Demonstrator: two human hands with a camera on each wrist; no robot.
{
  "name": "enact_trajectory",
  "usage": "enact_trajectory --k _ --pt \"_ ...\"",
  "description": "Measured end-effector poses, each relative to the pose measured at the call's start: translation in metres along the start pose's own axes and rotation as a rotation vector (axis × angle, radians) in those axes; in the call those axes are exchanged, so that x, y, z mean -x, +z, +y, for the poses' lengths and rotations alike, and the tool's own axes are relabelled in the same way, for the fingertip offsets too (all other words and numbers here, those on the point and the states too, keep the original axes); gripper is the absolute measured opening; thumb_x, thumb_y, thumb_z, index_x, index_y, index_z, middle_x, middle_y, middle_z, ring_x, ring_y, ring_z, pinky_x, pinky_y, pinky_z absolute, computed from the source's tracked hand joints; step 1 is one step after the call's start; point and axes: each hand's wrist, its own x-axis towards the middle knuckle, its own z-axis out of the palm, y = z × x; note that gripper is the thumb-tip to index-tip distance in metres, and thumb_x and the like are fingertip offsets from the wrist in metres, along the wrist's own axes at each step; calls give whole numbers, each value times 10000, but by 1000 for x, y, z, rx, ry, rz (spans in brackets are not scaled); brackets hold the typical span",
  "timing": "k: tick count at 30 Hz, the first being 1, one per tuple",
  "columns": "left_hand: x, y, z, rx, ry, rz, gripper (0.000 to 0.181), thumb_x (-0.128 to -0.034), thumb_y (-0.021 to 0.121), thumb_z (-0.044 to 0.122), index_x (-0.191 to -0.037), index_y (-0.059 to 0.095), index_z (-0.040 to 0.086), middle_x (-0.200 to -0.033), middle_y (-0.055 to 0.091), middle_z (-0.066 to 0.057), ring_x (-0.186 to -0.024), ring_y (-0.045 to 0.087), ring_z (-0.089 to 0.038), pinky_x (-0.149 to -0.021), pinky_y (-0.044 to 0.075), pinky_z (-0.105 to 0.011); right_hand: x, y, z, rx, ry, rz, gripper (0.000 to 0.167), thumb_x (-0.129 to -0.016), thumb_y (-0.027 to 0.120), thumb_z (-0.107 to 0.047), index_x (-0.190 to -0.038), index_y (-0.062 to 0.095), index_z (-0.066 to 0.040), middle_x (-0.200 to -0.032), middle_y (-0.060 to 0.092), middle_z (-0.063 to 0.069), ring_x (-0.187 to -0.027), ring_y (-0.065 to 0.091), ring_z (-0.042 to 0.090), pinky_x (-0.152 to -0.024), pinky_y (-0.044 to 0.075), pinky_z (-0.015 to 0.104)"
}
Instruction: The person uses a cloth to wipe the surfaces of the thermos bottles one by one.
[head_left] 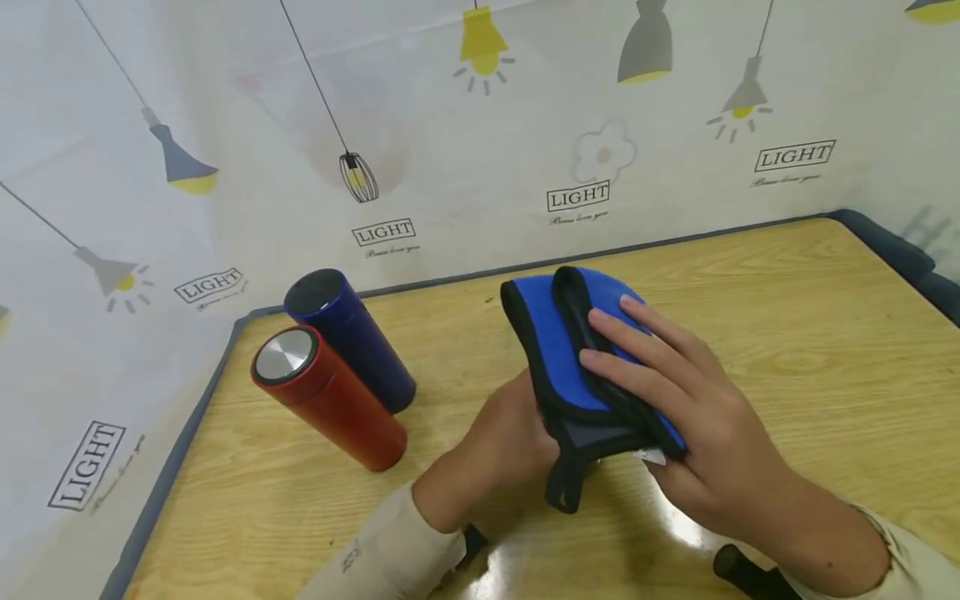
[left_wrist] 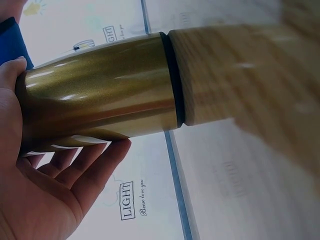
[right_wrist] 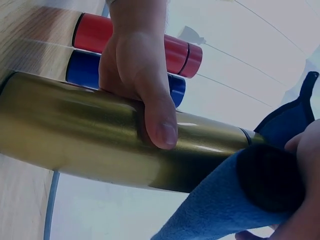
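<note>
My left hand (head_left: 510, 425) grips a glossy gold bottle (left_wrist: 100, 95) with thumb and fingers around its upper part. In the left wrist view the bottle's dark base ring meets the wooden table. My right hand (head_left: 705, 417) holds a folded blue cloth (head_left: 536, 325) with black edging and a small hanging loop (head_left: 566, 487). In the right wrist view the cloth (right_wrist: 215, 200) lies against the bottle's (right_wrist: 75, 125) top end, just past the left thumb. From the head view the cloth hides the gold bottle and the left fingers.
A red bottle (head_left: 337, 404) with a silver lid and a dark blue bottle (head_left: 360, 350) stand side by side on the wooden table (head_left: 787, 333), left of my hands. Behind the table hangs a white lamp-print sheet (head_left: 480, 150). A dark rod-like piece (head_left: 742, 571) shows by the right wrist.
</note>
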Motion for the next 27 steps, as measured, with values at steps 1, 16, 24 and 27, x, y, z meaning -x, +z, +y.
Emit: enact_trajectory --k 1,16,24,27 --pt "0 0 1 8 -8 -3 652 -758 869 237 -1310 533 147 -1143 689 17 -1020 640 -73 -909 526 -246 0 0 0 -12 5 10 606 -645 462 71 -1212 668 9 -1462 557 107 -1434 418 329 -1212 304 340" --pt "1 -1 -2 -50 9 8 501 -864 764 198 -1300 539 94 -1232 669 -61 -1130 649 -169 -972 528 -319 0 0 0 104 0 -84 753 -618 421 27 -1330 631 -100 -1513 488 150 -1450 368 363 -1244 214 347" --pt "-1 -1 -2 66 48 11 746 -732 889 383 -1363 520 234 -1221 665 65 -1088 628 -45 -937 526 -256 0 -3 3 64 68 -64 822 -525 442 45 -1316 633 -76 -1496 503 151 -1431 384 344 -1214 248 272" --pt "-1 -1 -1 93 65 1 768 -738 882 406 -1388 504 247 -1251 648 72 -1104 614 -27 -945 520 -246 -1 -3 3 38 76 -65 824 -519 450 61 -1312 632 -71 -1498 498 150 -1432 382 328 -1209 253 257"
